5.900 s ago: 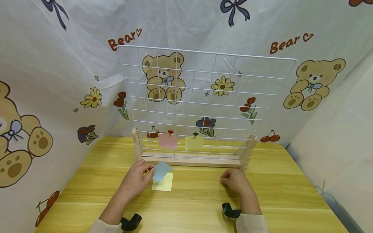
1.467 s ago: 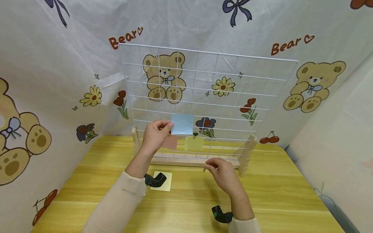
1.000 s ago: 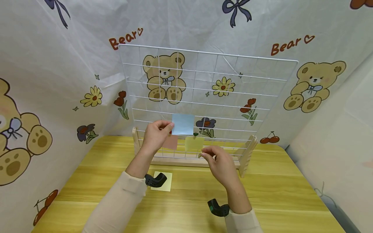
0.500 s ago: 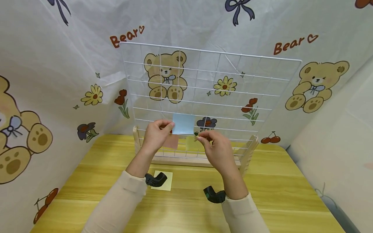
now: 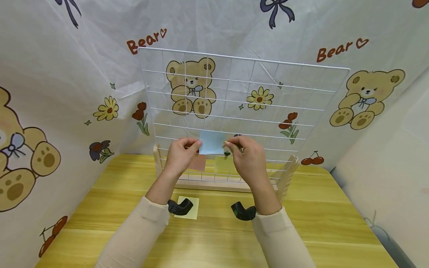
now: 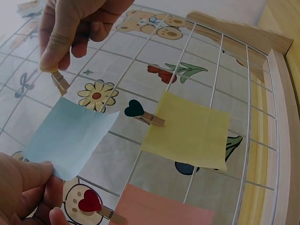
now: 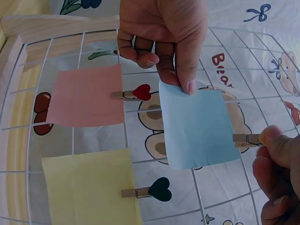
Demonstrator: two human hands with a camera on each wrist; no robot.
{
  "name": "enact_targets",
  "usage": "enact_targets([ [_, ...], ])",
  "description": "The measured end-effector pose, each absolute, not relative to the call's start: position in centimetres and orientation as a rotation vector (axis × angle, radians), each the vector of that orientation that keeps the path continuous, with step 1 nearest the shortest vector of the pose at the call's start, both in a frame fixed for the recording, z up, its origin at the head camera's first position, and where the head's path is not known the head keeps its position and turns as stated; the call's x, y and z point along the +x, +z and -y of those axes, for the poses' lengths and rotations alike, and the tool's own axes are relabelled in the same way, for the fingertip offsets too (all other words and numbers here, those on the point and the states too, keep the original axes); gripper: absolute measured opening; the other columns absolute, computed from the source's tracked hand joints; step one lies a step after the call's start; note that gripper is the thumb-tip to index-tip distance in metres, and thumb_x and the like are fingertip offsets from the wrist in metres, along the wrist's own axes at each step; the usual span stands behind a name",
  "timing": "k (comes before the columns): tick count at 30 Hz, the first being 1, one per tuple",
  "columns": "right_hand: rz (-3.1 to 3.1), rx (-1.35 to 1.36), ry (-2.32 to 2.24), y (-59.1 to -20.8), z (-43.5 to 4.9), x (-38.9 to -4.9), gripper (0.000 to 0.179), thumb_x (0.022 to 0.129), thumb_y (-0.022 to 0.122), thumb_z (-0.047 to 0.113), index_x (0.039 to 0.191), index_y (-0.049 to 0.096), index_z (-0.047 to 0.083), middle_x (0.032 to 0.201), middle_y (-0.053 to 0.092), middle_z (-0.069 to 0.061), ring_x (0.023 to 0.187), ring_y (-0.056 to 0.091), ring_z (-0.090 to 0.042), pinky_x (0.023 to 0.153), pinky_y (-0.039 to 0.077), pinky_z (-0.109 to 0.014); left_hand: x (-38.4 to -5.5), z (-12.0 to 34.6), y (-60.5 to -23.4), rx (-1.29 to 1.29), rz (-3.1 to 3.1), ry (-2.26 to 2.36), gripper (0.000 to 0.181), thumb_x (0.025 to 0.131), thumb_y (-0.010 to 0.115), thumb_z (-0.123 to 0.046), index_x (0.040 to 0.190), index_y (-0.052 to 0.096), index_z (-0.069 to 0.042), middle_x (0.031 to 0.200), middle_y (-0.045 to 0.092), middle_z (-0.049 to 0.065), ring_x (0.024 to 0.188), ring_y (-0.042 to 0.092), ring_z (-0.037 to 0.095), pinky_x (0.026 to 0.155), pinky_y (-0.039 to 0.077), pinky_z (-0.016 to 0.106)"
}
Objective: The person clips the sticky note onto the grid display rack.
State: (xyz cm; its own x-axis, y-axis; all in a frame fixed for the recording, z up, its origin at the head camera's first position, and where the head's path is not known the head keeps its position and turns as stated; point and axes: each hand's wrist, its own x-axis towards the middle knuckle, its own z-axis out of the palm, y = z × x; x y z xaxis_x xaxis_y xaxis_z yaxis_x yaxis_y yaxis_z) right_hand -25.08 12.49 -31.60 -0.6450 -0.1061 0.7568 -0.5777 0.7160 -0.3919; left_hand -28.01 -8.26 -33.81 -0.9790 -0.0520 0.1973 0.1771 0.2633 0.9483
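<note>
Before the white wire grid, which stands upright in a wooden base on the wood-grained table, we hold the blue sticky note between thumb and fingers of our left hand, above the clipped row. Our right hand pinches a small wooden clothespin, its tip at the note's right edge as the head view shows it; whether the two touch we cannot tell. Close below hang a pink note, fixed by a red heart clip, and a yellow note under a green heart clip. From the head view, our left hand stands in the way of part of the pink note, and our right fingers hide some of a printed flower on the bear-patterned cloth behind. On the table lies a pale yellow paper, partly covered by our left wrist camera. Half a second ago our right hand was lower, in front of the yellow note; it has since risen to the blue one, while our left hand has kept nearly the same place. Almost six seconds ago the blue note was down over the pale yellow paper.
</note>
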Motion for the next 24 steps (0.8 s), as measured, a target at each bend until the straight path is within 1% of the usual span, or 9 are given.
enact_targets([
  [6,2.169,0.52,0.777,-29.9,-11.6,-26.2,0.015,0.095,0.072,0.019,0.098,0.076,0.005,0.089,0.076,-0.01,0.076,0.068,-0.024,0.068,0.054,-0.039,-28.0,8.4,-33.6,-0.122,2.343,-1.782,0.025,0.099,0.068,-0.029,0.112,0.075,-0.009,0.098,0.071,0.01,0.093,0.069,0.031,0.073,0.049,0.029],
  [12,2.206,0.521,0.709,-28.6,-10.7,-27.1,0.016,0.094,0.073,0.022,0.097,0.078,0.007,0.091,0.077,-0.008,0.081,0.07,-0.023,0.07,0.055,-0.039,-28.1,8.4,-33.4,-0.115,2.343,-1.779,0.025,0.099,0.068,-0.029,0.111,0.076,-0.008,0.099,0.072,0.011,0.094,0.069,0.032,0.072,0.049,0.029],
  [20,2.279,0.529,0.696,-28.0,-10.2,-27.9,0.016,0.095,0.072,0.022,0.097,0.078,0.007,0.092,0.077,-0.008,0.078,0.068,-0.023,0.068,0.055,-0.037,-28.1,8.3,-33.3,-0.115,2.34,-1.789,0.025,0.099,0.069,-0.029,0.11,0.076,-0.007,0.098,0.071,0.011,0.09,0.07,0.029,0.072,0.048,0.029],
  [24,2.305,0.537,0.676,-27.7,-10.0,-28.1,0.015,0.095,0.072,0.022,0.097,0.078,0.008,0.092,0.078,-0.007,0.078,0.068,-0.023,0.068,0.055,-0.037,-28.1,8.3,-33.3,-0.119,2.336,-1.784,0.025,0.099,0.068,-0.028,0.109,0.076,-0.007,0.098,0.071,0.012,0.09,0.07,0.029,0.072,0.048,0.029],
])
